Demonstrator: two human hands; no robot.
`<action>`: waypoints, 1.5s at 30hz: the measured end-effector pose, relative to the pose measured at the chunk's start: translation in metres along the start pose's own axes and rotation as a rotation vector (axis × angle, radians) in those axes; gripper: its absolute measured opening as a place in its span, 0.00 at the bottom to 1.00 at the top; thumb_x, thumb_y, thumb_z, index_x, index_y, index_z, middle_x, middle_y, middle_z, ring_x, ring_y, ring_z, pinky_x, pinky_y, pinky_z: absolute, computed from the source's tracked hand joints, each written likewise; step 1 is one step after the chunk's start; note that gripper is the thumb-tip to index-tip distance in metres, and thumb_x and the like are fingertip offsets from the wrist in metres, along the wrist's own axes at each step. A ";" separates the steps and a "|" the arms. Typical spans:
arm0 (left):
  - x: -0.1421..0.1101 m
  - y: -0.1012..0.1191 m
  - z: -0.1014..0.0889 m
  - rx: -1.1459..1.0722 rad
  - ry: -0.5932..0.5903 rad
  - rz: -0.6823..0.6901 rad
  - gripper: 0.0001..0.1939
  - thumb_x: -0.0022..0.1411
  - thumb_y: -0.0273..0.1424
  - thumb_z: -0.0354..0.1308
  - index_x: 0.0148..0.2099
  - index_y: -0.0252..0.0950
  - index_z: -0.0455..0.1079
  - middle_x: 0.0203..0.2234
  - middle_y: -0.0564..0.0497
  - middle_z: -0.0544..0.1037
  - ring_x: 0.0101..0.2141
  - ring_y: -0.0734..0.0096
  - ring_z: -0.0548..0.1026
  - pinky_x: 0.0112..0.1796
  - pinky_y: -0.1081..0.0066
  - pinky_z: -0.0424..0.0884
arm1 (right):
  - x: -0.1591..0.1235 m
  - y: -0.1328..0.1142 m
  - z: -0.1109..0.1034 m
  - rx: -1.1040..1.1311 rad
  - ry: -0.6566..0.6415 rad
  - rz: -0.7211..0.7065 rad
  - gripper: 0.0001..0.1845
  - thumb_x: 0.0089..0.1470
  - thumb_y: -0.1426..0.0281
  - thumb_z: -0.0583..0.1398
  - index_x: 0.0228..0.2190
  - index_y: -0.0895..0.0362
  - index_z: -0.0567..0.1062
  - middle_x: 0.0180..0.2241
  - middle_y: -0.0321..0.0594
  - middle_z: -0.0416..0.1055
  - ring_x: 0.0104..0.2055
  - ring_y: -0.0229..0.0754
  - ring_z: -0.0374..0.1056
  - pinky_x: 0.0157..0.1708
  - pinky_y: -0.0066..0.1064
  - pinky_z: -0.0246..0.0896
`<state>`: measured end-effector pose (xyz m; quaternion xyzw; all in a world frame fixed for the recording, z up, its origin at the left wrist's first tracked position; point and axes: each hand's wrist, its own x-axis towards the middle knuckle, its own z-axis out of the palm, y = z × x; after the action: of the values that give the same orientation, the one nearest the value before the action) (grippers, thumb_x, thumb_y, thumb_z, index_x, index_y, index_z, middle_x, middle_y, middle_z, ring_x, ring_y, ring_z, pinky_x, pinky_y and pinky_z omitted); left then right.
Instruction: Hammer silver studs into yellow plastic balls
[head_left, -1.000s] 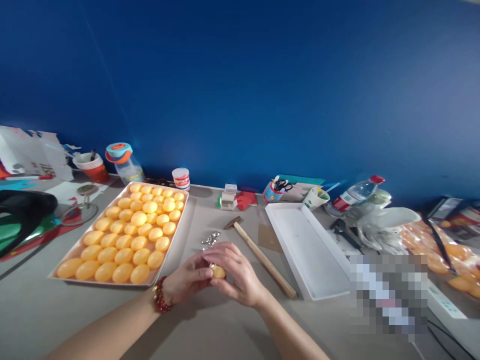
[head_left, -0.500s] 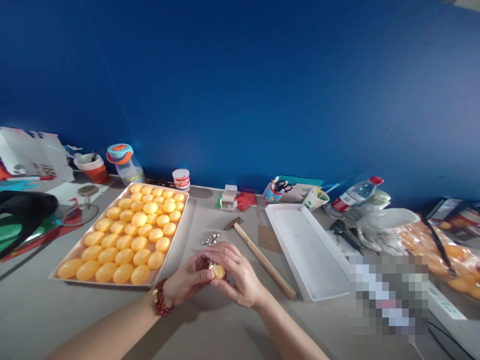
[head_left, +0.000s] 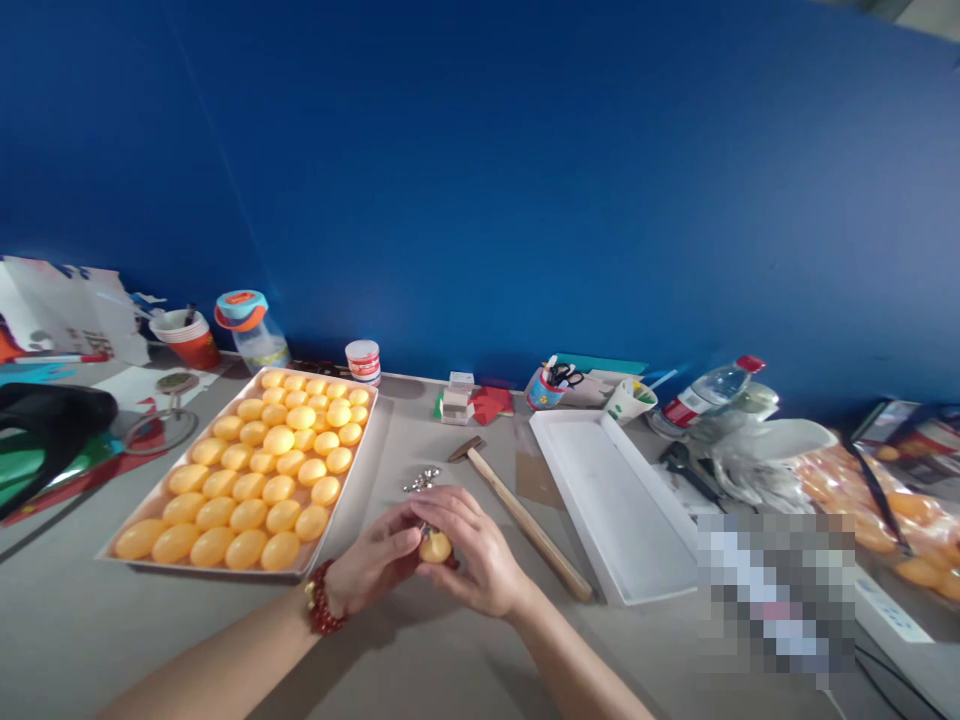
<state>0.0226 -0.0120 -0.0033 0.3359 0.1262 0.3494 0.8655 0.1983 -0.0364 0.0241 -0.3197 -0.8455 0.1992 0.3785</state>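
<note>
Both of my hands meet over the grey table, closed around a small yellowish rounded object point(head_left: 436, 547). My left hand point(head_left: 382, 560), with a dark red bead bracelet point(head_left: 322, 598) at its wrist, grips its left side. From the right, the fingers of my right hand point(head_left: 472, 555) curl over its top and side, hiding much of it. Something dark shows beside it between the fingers, too small to name. Just beyond the hands lie several shiny metal pieces point(head_left: 424, 479). A hammer point(head_left: 525, 515) with a wooden handle rests right of my right hand.
At left sits a shallow tray point(head_left: 217, 573) of orange balls point(head_left: 247, 548). A white tray point(head_left: 622, 510) stands right of the hammer. Farther right are a bottle point(head_left: 709, 390), plastic gloves point(head_left: 757, 475) and a bag of orange balls point(head_left: 900, 510). A pen cup point(head_left: 546, 390) stands by the blue wall.
The yellowish object has turned slightly between my fingers, and a different side of it faces up. My hands stay in nearly the same place.
</note>
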 end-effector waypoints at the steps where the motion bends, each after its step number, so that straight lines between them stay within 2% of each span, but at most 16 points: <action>1: 0.000 0.000 -0.001 -0.011 0.012 -0.004 0.12 0.60 0.33 0.64 0.46 0.37 0.76 0.39 0.48 0.77 0.41 0.64 0.74 0.44 0.65 0.69 | 0.000 0.000 0.000 -0.002 -0.009 -0.001 0.30 0.59 0.62 0.59 0.60 0.54 0.61 0.57 0.50 0.66 0.59 0.50 0.61 0.59 0.47 0.55; 4: 0.001 0.000 -0.002 -0.002 0.040 -0.029 0.10 0.61 0.29 0.62 0.45 0.39 0.76 0.37 0.49 0.78 0.39 0.65 0.75 0.43 0.64 0.70 | -0.001 0.000 0.000 -0.017 -0.027 0.001 0.31 0.57 0.64 0.59 0.60 0.54 0.60 0.58 0.50 0.65 0.60 0.51 0.60 0.59 0.48 0.55; 8: 0.001 0.003 -0.003 0.036 0.039 -0.056 0.13 0.61 0.26 0.61 0.49 0.39 0.74 0.38 0.49 0.78 0.38 0.66 0.76 0.41 0.66 0.71 | -0.002 0.001 0.002 -0.025 0.025 0.026 0.33 0.55 0.66 0.61 0.61 0.54 0.59 0.57 0.51 0.66 0.58 0.51 0.61 0.57 0.48 0.57; 14: -0.001 0.007 -0.004 0.059 0.092 -0.060 0.12 0.59 0.27 0.63 0.47 0.38 0.76 0.37 0.48 0.78 0.38 0.69 0.75 0.39 0.71 0.71 | -0.004 0.004 0.003 -0.043 0.022 0.030 0.29 0.59 0.66 0.59 0.60 0.53 0.61 0.58 0.49 0.64 0.59 0.49 0.61 0.58 0.44 0.58; 20: -0.001 0.010 -0.001 0.041 0.094 -0.080 0.12 0.58 0.26 0.64 0.46 0.37 0.77 0.36 0.49 0.78 0.37 0.69 0.75 0.38 0.72 0.71 | -0.006 0.006 0.003 -0.039 0.027 0.031 0.28 0.59 0.64 0.59 0.60 0.53 0.61 0.58 0.49 0.64 0.59 0.49 0.61 0.57 0.42 0.58; 25: -0.001 0.008 -0.003 0.044 0.078 -0.050 0.10 0.59 0.25 0.63 0.44 0.37 0.77 0.35 0.50 0.76 0.38 0.69 0.74 0.41 0.69 0.71 | -0.007 0.008 0.001 -0.041 0.018 0.018 0.27 0.61 0.64 0.57 0.60 0.53 0.61 0.59 0.49 0.64 0.60 0.48 0.61 0.58 0.42 0.58; 30: -0.001 0.008 -0.002 0.062 0.026 -0.030 0.17 0.60 0.25 0.62 0.52 0.39 0.74 0.40 0.48 0.75 0.39 0.68 0.72 0.39 0.71 0.71 | -0.009 0.012 0.001 -0.048 0.041 0.015 0.31 0.60 0.57 0.58 0.61 0.53 0.61 0.60 0.50 0.63 0.59 0.50 0.61 0.57 0.43 0.59; 33: 0.000 0.006 -0.003 0.053 0.012 -0.022 0.17 0.61 0.26 0.62 0.53 0.38 0.73 0.41 0.48 0.74 0.39 0.70 0.72 0.38 0.73 0.70 | -0.011 0.013 0.003 -0.049 0.062 0.034 0.31 0.60 0.54 0.57 0.60 0.52 0.62 0.59 0.50 0.63 0.59 0.50 0.62 0.57 0.43 0.60; 45: 0.001 0.005 -0.003 0.062 0.033 -0.030 0.18 0.61 0.26 0.62 0.54 0.41 0.72 0.46 0.46 0.75 0.44 0.66 0.72 0.44 0.69 0.69 | -0.010 0.009 0.003 -0.026 0.058 0.056 0.26 0.62 0.60 0.55 0.59 0.53 0.63 0.59 0.49 0.64 0.59 0.49 0.62 0.56 0.42 0.61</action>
<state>0.0191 -0.0074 -0.0027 0.3551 0.1561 0.3377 0.8576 0.2042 -0.0370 0.0124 -0.3539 -0.8273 0.1892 0.3931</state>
